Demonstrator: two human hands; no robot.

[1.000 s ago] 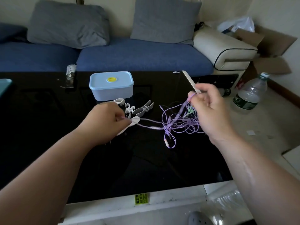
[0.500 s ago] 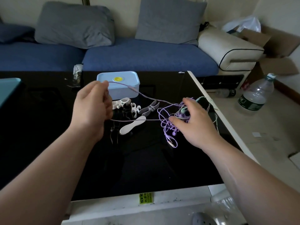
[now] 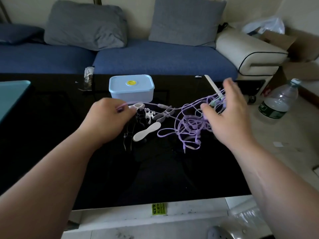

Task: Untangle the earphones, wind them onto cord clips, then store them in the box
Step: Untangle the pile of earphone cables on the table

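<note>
Fingers [image 3: 120,110] curled and pinching 1 pinkish-lilac strand: left hand [image 3: 107,121], seen from the head camera, just in front of the pale blue box [image 3: 132,87]. From that pinch, strand stretched rightward over the white cord clips [image 3: 146,132] and into the tangled earphones [image 3: 189,125], bunched on the black table [image 3: 51,144] to the right of the clips and partly lifted. Opposite, right hand [image 3: 227,118] spread wide, fingers straight and blurred, several loops draped across them near the table's right edge; no firm grip, as far as can be told. Box lid on, nothing wound, clips bare and lying loose between left hand and tangle. Judged to be the untangling step, early in the task. Next move likely calls for holding the pinched end taut and teasing 1 loop at a time out of the knot, without dragging clips or bundle over the edge. Plastic bottle [image 3: 278,102] on the floor beyond.
</note>
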